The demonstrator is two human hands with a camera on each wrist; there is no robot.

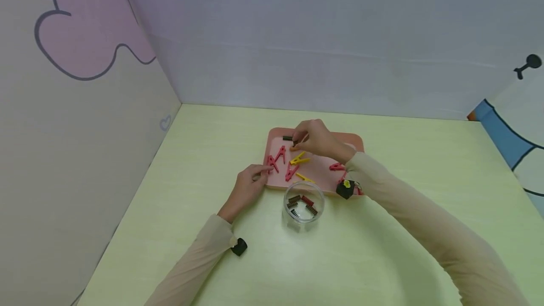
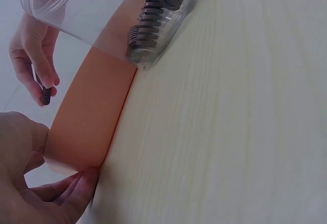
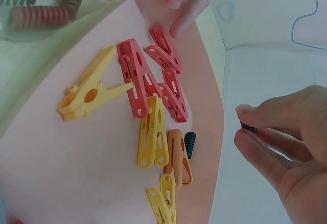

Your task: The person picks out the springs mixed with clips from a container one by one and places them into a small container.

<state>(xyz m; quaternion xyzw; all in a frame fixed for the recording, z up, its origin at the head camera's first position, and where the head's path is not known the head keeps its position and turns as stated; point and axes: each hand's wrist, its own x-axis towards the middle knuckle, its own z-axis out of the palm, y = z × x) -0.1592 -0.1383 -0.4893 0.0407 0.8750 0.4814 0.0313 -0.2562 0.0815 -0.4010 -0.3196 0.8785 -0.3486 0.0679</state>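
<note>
My right hand is over the far part of a pink tray, pinching a small dark spring between thumb and fingertips. At the tray's near left corner, my left hand grips the wall, one finger reaching inside the rim. Several red clothespins and yellow clothespins lie in the tray. An orange clothespin lies beside a dark green spring near the far edge. In front of the tray, a clear round jar holds several springs, brown, red and dark.
The tray stands on a pale wooden table. A grey wall rises behind it, and a side wall with drawn outlines stands at the left. Black wrist cameras are strapped at both cuffs.
</note>
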